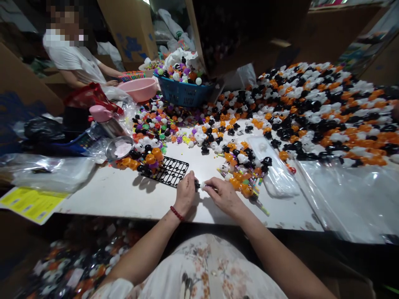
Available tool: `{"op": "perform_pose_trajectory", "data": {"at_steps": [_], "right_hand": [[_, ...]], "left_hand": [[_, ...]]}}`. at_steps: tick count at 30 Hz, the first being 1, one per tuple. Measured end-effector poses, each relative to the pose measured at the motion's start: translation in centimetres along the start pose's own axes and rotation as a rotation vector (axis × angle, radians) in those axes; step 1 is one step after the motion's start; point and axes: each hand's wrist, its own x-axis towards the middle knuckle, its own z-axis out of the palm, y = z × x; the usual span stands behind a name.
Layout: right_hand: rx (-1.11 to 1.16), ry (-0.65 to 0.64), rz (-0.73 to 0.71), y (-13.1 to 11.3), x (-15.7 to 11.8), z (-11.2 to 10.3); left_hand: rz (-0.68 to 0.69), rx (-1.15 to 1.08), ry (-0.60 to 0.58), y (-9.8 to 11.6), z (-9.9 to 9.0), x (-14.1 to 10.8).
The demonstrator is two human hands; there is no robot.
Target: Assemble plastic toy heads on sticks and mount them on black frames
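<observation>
Close together over the front of the white table, my two hands meet at a small black-and-white piece [202, 185]. My left hand [186, 193], with a red bead bracelet at the wrist, is closed around its dark end. The fingertips of my right hand [222, 195] pinch the white end; most of the piece is hidden by my fingers. Just left of my left hand lies a black grid rack [174, 171], with orange pumpkin heads [152, 157] and black and white figures standing at its far left end. Right of my right hand lies a pile of figure-topped sticks [245, 178].
A large heap of orange, black and white figures [321, 108] covers the right back. Clear plastic bags [349, 199] lie at right. A blue basket [183, 93], pink basin [139, 89] and pink-lidded flask [107, 120] stand behind. A person [75, 62] works at back left.
</observation>
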Motion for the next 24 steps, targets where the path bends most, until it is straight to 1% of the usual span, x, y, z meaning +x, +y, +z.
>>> {"op": "perform_pose_trajectory", "data": {"at_steps": [3,5,7,9,11,13,15,16,18,19,21,24], "right_hand": [[0.061,0.019,0.032,-0.2,-0.4,1.3],[0.059,0.029,0.035,-0.2,-0.9,2.4],[0.045,0.034,0.041,0.2,-1.2,3.0],[0.054,0.033,0.053,0.9,-1.2,2.7],[0.045,0.062,0.043,1.9,-0.8,1.5],[-0.062,0.151,-0.007,2.8,-0.2,-0.1],[-0.267,0.274,-0.048,3.5,0.4,-1.5],[-0.37,0.317,-0.056,3.7,0.6,-2.0],[-0.499,0.334,-0.066,3.8,0.7,-2.1],[-0.523,0.312,-0.081,3.8,0.6,-1.8],[-0.541,0.255,-0.124,3.6,0.5,-1.0],[-0.591,0.209,-0.148,3.4,0.8,-0.4]], "left_hand": [[-0.073,-0.016,-0.002,-0.5,0.6,-0.6],[-0.128,-0.04,-0.021,-1.1,1.1,-1.2],[-0.157,-0.062,-0.07,-1.6,1.5,-1.6],[-0.138,-0.081,-0.136,-1.8,1.8,-1.1],[-0.067,-0.077,-0.181,-1.4,2.2,0.5],[0.041,-0.026,-0.166,-0.6,2.8,3.3],[0.181,0.089,-0.106,0.3,3.9,6.6],[0.257,0.169,-0.104,0.6,4.6,8.3],[0.355,0.348,-0.156,0.8,6.0,11.1],[0.37,0.42,-0.193,0.7,6.5,12.2],[0.345,0.494,-0.233,0.4,7.3,13.6],[0.281,0.477,-0.205,-0.4,7.0,13.8]]}}
